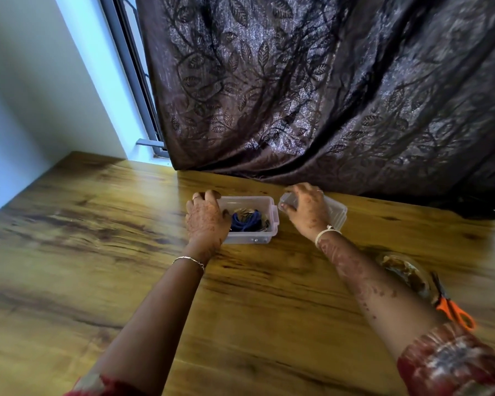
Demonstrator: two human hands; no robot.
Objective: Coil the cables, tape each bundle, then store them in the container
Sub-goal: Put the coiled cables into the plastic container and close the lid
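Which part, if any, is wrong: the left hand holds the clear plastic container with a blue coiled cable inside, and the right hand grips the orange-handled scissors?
The last part. In the head view the right hand grips the clear plastic lid; the orange-handled scissors lie on the wooden table.

Both forearms stretch toward the far side. The left hand curls its fingers over the container at its left end; the right hand grips the clear lid.

No readable text, label, brand or number anywhere (frame motion-blurred).
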